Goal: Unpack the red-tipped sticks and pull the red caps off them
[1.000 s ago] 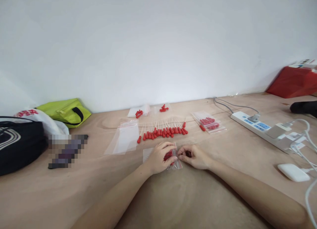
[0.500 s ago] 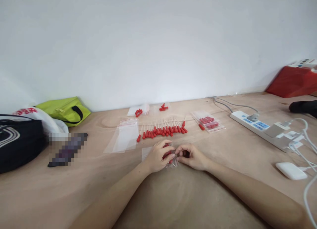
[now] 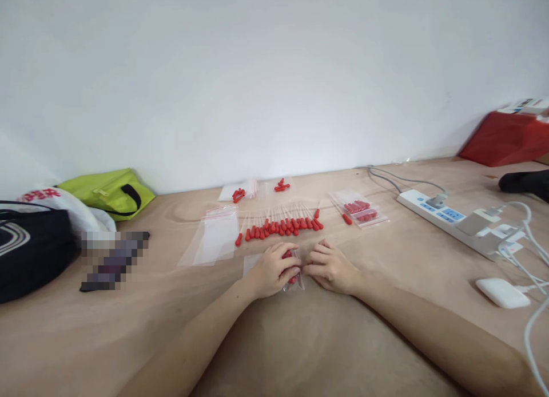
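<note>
The right hand (image 3: 332,269) has just rolled over, fingers bunched by the plastic bag (image 3: 299,283); whether they pinch it, I can't tell. The left hand (image 3: 270,272) clamps it, apparently steadying.

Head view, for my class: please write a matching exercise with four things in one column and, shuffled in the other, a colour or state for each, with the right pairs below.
Things
1. Left hand
2. Power strip
3. Pouch with a black strap
4. Red-ended sticks

Colours and states
A. Lime green
B. Holding a clear bag
C. Lying in a row
D. White, with a plug in it

Pairs: 1-B, 2-D, 3-A, 4-C
</note>
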